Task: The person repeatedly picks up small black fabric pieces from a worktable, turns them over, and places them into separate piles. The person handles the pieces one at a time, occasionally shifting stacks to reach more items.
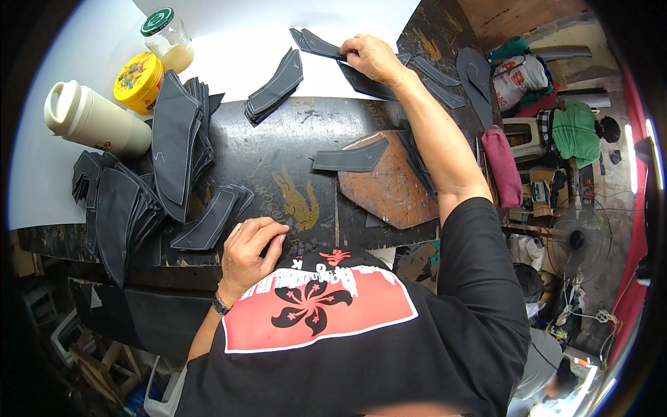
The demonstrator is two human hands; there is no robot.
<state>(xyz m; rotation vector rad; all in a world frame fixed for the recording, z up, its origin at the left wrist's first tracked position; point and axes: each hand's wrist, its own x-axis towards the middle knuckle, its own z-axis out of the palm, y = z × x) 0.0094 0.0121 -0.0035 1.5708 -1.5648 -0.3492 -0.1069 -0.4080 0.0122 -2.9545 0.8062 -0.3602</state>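
While the left hand (250, 254) curls loosely closed, the right hand (375, 59) touches a dark piece (320, 46), its grip unclear.

Right now, toward the far edge of the table (306, 128), the end of some black cut pieces (323, 46) is being touched by the right hand (375, 61); the left hand (251, 251) is held loosely curled by the near edge. Rightward, a brown board (403, 191) is partly covered by a black strip (351, 158). Toward the left edge, dark stacks (174, 135) are heaped beside a pale flask (108, 124) and a yellow tub (135, 82).
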